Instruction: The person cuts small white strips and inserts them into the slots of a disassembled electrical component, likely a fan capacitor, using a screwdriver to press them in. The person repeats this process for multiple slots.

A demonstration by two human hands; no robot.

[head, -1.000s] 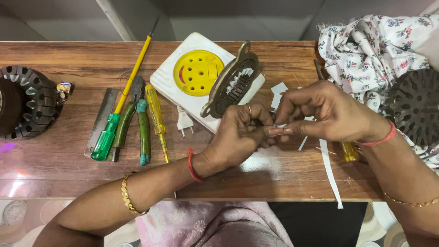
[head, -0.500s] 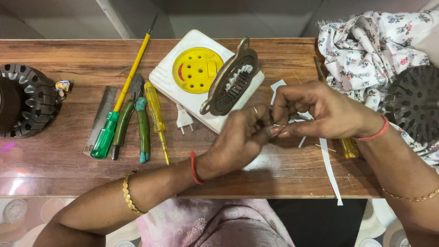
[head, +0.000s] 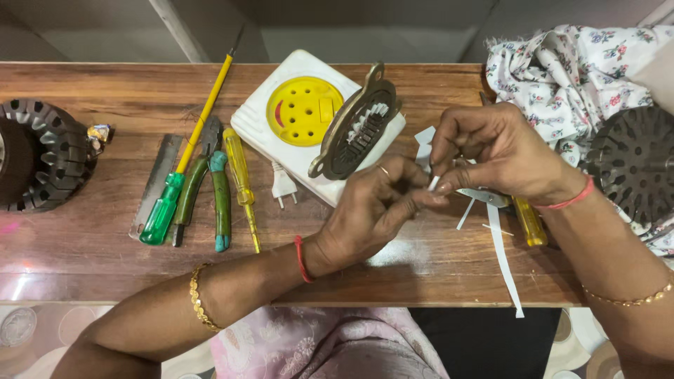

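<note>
Over the middle of a wooden table [head: 435,270], my left hand [head: 372,210] and my right hand [head: 495,151] meet fingertip to fingertip. Between them they pinch a small white paper strip [head: 433,182]. More white paper strips [head: 504,263] lie on the table under my right hand, one hanging past the front edge. Just behind my left hand a bronze-coloured slotted metal ring [head: 357,125] leans on a white extension box with a yellow socket face [head: 303,111].
At left lie a green-handled screwdriver [head: 184,160], green-handled pliers [head: 210,186], a yellow tester screwdriver [head: 241,181] and a flat metal blade [head: 154,184]. A dark motor stator [head: 38,154] sits far left. Floral cloth [head: 562,70] and another slotted dark disc [head: 635,168] sit at right.
Both hands stay together over the same spot; the fingers have shifted slightly while working the small white strip. Nothing else on the table has moved.
</note>
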